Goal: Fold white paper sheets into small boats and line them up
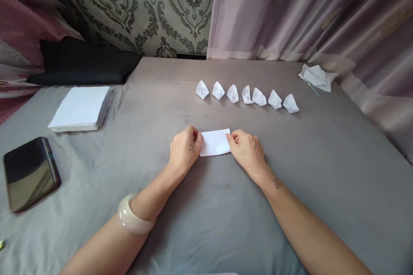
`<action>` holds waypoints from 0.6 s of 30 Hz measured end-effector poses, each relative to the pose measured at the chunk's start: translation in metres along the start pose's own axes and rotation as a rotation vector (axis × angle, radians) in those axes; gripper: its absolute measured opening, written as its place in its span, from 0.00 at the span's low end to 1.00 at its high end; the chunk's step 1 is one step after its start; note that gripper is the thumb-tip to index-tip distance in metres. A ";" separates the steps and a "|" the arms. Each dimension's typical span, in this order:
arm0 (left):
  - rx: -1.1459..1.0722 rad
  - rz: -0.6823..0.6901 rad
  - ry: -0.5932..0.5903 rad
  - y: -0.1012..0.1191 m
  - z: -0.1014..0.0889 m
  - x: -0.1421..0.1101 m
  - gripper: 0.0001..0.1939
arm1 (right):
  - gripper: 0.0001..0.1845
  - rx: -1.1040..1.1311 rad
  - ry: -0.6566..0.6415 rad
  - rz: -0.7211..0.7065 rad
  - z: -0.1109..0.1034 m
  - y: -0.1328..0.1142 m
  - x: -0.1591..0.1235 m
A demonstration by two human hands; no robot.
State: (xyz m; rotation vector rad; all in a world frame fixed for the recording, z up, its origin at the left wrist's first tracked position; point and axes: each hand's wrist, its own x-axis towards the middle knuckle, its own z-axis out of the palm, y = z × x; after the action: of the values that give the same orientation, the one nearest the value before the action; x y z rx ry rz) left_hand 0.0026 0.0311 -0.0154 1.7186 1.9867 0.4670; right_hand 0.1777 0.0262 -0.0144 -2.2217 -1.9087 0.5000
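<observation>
A small white rectangle of paper (214, 142), apparently folded, is stretched between my two hands just above or on the grey sheet. My left hand (185, 148) pinches its left edge between thumb and curled fingers. At the right edge, my right hand (248, 151) grips it the same way, thumb on top. Beyond the hands stands a row of several folded white paper boats (232, 94), two of them touching each other. The fingertips under the paper are hidden.
A stack of white paper (80, 107) lies at the left, with a dark phone (30, 174) nearer me. Black cloth (87, 62) is behind the stack. Crumpled white paper (318, 77) and a thin greenish stick (313, 90) lie far right, by the curtain (290, 13).
</observation>
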 end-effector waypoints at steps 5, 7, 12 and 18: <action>-0.013 -0.022 -0.013 -0.001 -0.002 0.002 0.07 | 0.14 0.033 -0.020 0.025 -0.002 0.000 0.003; -0.010 -0.029 -0.018 -0.001 -0.002 0.002 0.07 | 0.14 0.033 -0.026 0.037 -0.003 -0.001 0.003; 0.011 -0.036 -0.031 0.000 -0.002 0.002 0.08 | 0.14 0.026 -0.045 0.052 -0.003 -0.002 0.003; 0.034 -0.016 -0.033 0.000 -0.003 0.002 0.08 | 0.15 -0.001 -0.043 0.023 -0.003 -0.001 0.002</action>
State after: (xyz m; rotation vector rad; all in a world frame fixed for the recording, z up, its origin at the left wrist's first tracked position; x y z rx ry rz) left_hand 0.0010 0.0333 -0.0134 1.7185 1.9942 0.3994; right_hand 0.1782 0.0289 -0.0119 -2.2535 -1.9061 0.5546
